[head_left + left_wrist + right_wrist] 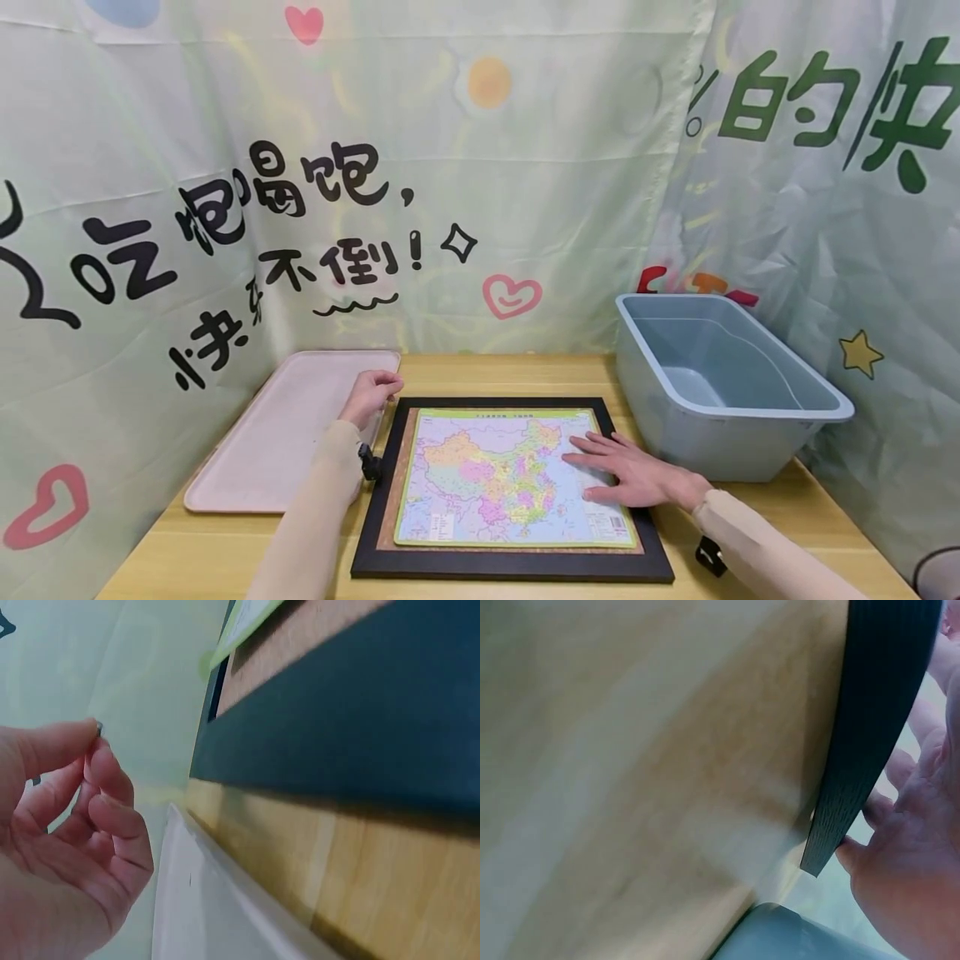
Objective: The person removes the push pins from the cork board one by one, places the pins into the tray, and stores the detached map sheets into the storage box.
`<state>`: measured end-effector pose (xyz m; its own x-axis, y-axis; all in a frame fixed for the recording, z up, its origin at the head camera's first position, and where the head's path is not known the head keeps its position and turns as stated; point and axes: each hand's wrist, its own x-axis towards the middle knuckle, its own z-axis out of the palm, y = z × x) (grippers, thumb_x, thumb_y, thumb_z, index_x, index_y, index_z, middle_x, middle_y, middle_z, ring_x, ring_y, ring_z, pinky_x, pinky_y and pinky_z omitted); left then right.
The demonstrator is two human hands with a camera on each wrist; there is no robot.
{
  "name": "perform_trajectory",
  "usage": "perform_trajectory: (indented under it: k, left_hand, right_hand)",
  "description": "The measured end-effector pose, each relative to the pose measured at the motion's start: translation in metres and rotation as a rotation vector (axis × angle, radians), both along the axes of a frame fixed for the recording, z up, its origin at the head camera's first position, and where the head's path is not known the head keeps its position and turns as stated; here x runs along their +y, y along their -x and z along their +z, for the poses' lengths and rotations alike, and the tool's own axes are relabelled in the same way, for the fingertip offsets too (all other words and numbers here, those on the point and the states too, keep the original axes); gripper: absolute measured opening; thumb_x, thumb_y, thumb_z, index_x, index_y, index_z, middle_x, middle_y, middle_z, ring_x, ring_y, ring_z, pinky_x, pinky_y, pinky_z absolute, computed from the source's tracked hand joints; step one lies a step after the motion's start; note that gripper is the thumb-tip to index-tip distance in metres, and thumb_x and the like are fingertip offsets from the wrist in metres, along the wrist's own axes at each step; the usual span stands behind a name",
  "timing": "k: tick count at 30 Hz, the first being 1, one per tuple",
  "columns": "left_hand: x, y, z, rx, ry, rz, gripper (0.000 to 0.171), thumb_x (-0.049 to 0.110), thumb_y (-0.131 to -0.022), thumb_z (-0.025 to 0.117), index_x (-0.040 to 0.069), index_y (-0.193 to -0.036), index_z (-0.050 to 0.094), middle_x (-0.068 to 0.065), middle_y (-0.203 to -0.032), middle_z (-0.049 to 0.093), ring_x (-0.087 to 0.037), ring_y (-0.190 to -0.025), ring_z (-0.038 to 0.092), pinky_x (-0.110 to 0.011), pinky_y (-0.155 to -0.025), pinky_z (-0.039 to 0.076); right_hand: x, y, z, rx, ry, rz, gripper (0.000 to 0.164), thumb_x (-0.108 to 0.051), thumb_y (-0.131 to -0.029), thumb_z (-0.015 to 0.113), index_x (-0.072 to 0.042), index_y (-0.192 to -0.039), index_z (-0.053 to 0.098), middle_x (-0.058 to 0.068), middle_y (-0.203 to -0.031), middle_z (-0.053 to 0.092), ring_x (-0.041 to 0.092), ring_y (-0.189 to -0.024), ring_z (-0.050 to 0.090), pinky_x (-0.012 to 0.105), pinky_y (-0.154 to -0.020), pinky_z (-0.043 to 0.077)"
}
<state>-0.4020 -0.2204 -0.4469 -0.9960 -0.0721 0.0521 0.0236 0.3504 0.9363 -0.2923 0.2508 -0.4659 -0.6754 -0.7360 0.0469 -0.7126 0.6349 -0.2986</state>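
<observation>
A colourful map sheet [491, 475] with a yellow-green border lies over the brown backing of a black frame [517, 567] on the table. My right hand [633, 473] spreads its fingers over the map's right side; in the right wrist view this hand [915, 847] shows beside the frame's dark edge. Above the inner edge of the pink tray, near the frame's far left corner, is my left hand [369, 396]. Its thumb and index finger pinch a tiny grey-green piece [99, 729], mostly hidden between the fingertips, kind cannot tell.
At the left the shallow pink tray [262, 450] lies close to the frame. A deep grey-blue plastic bin [697, 433] stands at the right, near the frame's far right corner. Printed cloth [450, 192] hangs behind the wooden table [487, 371] and along its sides.
</observation>
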Motion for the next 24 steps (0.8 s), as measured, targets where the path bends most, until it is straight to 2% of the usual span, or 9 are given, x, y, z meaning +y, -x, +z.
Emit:
perform_trajectory:
  k: [7, 11, 14, 20, 24]
  left_hand:
    - [-0.016, 0.001, -0.006, -0.027, 0.047, 0.103, 0.024, 0.010, -0.093, 0.063, -0.008, -0.109, 0.067, -0.014, -0.098, 0.066, -0.016, -0.074, 0.057, -0.027, -0.062, 0.045]
    - [-0.025, -0.004, -0.006, -0.100, 0.106, 0.176, 0.019, 0.012, -0.091, 0.064, 0.000, -0.104, 0.070, -0.009, -0.094, 0.065, -0.017, -0.076, 0.057, -0.028, -0.062, 0.046]
    - [-0.030, -0.009, -0.005, -0.156, 0.165, 0.203, 0.020, 0.014, -0.090, 0.064, 0.001, -0.104, 0.070, -0.008, -0.091, 0.064, -0.019, -0.078, 0.056, -0.029, -0.062, 0.045]
    - [-0.037, -0.017, -0.003, -0.205, 0.317, 0.205, 0.027, 0.012, -0.083, 0.063, -0.004, -0.104, 0.069, -0.015, -0.094, 0.067, -0.023, -0.079, 0.057, -0.028, -0.061, 0.044]
    - [-0.041, -0.019, -0.004, -0.218, 0.357, 0.186, 0.028, 0.004, -0.075, 0.061, -0.007, -0.099, 0.069, -0.019, -0.096, 0.067, -0.026, -0.079, 0.054, -0.029, -0.059, 0.043]
  right_hand:
    - [0.001, 0.001, 0.000, -0.006, -0.005, -0.002, 0.055, -0.047, -0.099, 0.052, -0.026, -0.149, 0.044, 0.012, -0.158, 0.034, 0.045, -0.144, 0.026, 0.071, -0.109, 0.016]
    - [0.001, 0.001, 0.001, -0.005, -0.002, -0.002, 0.055, -0.048, -0.099, 0.052, -0.027, -0.149, 0.044, 0.012, -0.158, 0.035, 0.045, -0.144, 0.026, 0.070, -0.109, 0.016]
    - [0.001, 0.001, 0.001, -0.006, 0.005, 0.004, 0.055, -0.047, -0.099, 0.053, -0.026, -0.149, 0.044, 0.013, -0.157, 0.035, 0.046, -0.143, 0.026, 0.071, -0.108, 0.017]
    - [0.000, -0.001, 0.002, 0.006, 0.022, 0.018, 0.053, -0.045, -0.099, 0.054, -0.025, -0.148, 0.046, 0.015, -0.156, 0.037, 0.048, -0.142, 0.028, 0.072, -0.107, 0.018]
    - [-0.001, -0.001, 0.003, 0.005, 0.030, 0.018, 0.053, -0.044, -0.098, 0.055, -0.023, -0.147, 0.047, 0.016, -0.155, 0.038, 0.048, -0.141, 0.029, 0.072, -0.107, 0.019]
